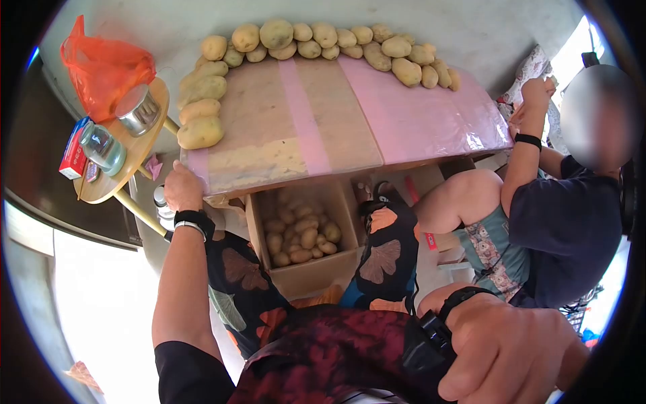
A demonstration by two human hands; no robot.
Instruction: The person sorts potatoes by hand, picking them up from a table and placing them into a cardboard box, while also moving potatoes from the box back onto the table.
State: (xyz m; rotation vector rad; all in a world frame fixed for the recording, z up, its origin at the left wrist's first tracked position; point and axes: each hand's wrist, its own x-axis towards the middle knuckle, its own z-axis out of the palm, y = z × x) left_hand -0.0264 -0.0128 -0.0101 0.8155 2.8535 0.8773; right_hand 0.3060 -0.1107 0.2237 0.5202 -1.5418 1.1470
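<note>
My left hand (183, 189) rests at the near left corner of the cardboard-topped table (256, 121), its fingers curled at the edge. Close to the camera at the lower right is my right hand (498, 343), fingers bent, beside a small black device (436, 330); whether it holds anything is hidden. Potatoes (276, 34) line the back and left side of the tabletop, the nearest a large one (200, 132) just above my left hand. Below the table edge, between my knees, an open cardboard box (304, 267) holds several more potatoes (308, 238).
A round wooden stand (159, 101) at the left bears a glass jar (102, 149), a metal tin (137, 110), a red box (74, 148) and a red plastic bag (108, 67). Another person (565, 229) sits at the right, arms raised by the table's right end.
</note>
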